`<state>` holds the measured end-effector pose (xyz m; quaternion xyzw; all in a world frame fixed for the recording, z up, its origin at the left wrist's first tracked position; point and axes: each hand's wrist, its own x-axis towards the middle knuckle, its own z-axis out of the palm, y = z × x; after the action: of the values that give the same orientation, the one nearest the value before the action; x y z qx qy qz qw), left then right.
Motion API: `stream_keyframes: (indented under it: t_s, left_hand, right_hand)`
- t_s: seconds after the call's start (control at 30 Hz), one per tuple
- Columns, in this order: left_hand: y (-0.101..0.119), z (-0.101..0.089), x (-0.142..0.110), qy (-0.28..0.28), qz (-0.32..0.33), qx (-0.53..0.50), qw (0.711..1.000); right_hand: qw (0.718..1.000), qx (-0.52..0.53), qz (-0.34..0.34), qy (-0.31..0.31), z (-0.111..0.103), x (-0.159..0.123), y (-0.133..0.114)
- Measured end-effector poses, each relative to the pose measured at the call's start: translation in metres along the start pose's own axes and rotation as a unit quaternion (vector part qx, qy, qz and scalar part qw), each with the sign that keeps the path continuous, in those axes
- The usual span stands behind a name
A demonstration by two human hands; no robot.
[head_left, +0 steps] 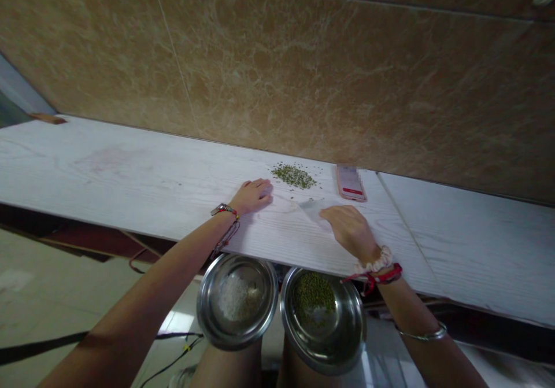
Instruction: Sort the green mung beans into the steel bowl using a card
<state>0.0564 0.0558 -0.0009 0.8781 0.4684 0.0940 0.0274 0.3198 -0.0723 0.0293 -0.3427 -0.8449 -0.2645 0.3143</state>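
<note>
A loose pile of green mung beans mixed with white grains (295, 176) lies on the white wood-grain table (143, 185). My left hand (252, 196) rests palm down just left of the pile, fingers stretched out and holding nothing. To the lower right of the pile, my right hand (347, 229) pinches a thin, pale, see-through sheet (313, 210). Its exact kind is unclear; a few bits lie at its far edge. Below the table edge, a steel bowl (203, 313) with white grains sits on my left leg. Another steel bowl (358, 342) with mung beans sits on my right leg.
A phone (352, 183) in a pink case lies right of the pile, near the marbled wall (303, 76). A seam crosses the table further right. A brown object (48, 118) lies at the far left end. A dark cable (171, 365) runs below on the left.
</note>
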Motion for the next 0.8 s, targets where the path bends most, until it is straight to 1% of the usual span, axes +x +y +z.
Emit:
stream_keyframes:
  t_s: [0.13,0.23,0.37,0.53,0.6,0.7,0.8]
  left_hand:
    - [0.001,-0.001,-0.001,0.005,0.001,-0.001,1.0]
    - [0.003,-0.002,-0.003,0.017,-0.001,0.008,1.0]
    - [0.006,-0.001,-0.005,0.017,0.006,0.035,0.999]
    - [0.005,0.004,-0.008,-0.004,-0.006,0.037,0.999]
    - [0.002,0.005,-0.013,-0.028,0.01,0.032,0.999]
    - [-0.004,0.003,-0.024,-0.068,0.05,0.027,0.996]
    - [-0.007,0.001,-0.034,-0.061,0.083,0.026,0.994]
  right_hand:
    - [1.0,0.004,-0.009,-0.01,-0.017,-0.006,-0.01]
    - [1.0,0.005,-0.01,-0.007,-0.027,-0.012,-0.018]
    - [1.0,0.016,0.01,0.004,-0.036,-0.019,-0.024]
    - [0.995,-0.017,0.089,0.032,-0.037,-0.023,-0.017]
    - [0.992,-0.037,0.115,0.029,-0.036,-0.023,-0.013]
    - [0.991,-0.053,0.12,0.019,-0.034,-0.024,-0.011]
    - [0.993,-0.055,0.104,0.006,-0.034,-0.024,-0.012]
